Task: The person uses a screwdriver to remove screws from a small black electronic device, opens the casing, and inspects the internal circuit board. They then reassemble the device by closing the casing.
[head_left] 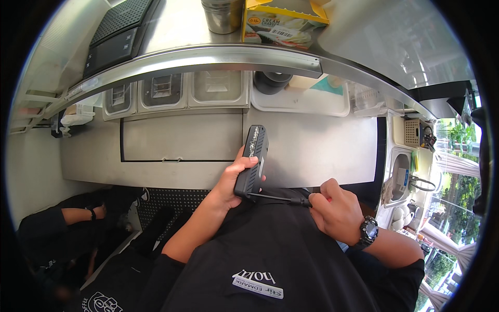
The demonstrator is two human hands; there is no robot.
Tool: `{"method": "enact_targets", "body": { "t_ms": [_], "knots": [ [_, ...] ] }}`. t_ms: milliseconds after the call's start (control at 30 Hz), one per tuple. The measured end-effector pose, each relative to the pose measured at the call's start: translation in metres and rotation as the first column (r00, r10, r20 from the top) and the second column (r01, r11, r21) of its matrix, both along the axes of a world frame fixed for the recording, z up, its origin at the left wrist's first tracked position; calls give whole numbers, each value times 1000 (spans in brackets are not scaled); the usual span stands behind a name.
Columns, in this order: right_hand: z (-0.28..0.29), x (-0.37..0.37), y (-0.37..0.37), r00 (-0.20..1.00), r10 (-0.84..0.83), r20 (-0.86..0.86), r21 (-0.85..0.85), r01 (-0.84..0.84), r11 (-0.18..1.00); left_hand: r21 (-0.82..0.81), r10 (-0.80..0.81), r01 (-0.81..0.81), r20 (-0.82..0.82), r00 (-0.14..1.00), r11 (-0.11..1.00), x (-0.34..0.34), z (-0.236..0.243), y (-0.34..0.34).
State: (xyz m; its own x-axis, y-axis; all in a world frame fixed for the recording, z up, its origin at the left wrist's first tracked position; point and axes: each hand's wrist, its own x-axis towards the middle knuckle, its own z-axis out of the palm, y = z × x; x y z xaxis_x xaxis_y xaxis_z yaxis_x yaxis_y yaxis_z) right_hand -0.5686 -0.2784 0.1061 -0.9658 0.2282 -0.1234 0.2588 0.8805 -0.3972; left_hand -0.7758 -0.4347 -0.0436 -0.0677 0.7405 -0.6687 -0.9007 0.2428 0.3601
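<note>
Device [253, 148] in left hand [228, 182]; pans [218, 88] left of tray [301, 106]; cup [222, 16] on shelf [176, 23].

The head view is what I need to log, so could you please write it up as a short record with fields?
left hand: grips a black device
right hand: holds the thick end of a cable
cable: runs from the device's lower end to the right hand
right wrist: black watch
counter: steel, with lidded containers and a white tray at the back
shelf: metal cup, yellow box
lower left: another person's arm
</note>
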Motion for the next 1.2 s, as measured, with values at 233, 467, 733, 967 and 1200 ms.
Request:
{"method": "enact_targets", "body": {
  "t_ms": [233,467,733,967,1200],
  "knots": [
    [1,3,8,972,-22,234,-166,62,984,28,-1,3,-60,998,1000,4,-5,1],
    [-3,1,1,970,222,-98,311,-182,933,-19,27,-27,-2,1000,999,2,-9,2],
    [-13,9,6,972,-111,209,-230,159,960,-6,0,0,-72,997,1000,8,-13,5],
    [-14,12,12,989,146,20,51,-147,988,-7,3,-3,-44,999,1000,10,-15,8],
    [-17,18,-1,998,8,63,7,-8,1000,-1,-43,43,-34,999,999,11,-10,8]
  ]
}}
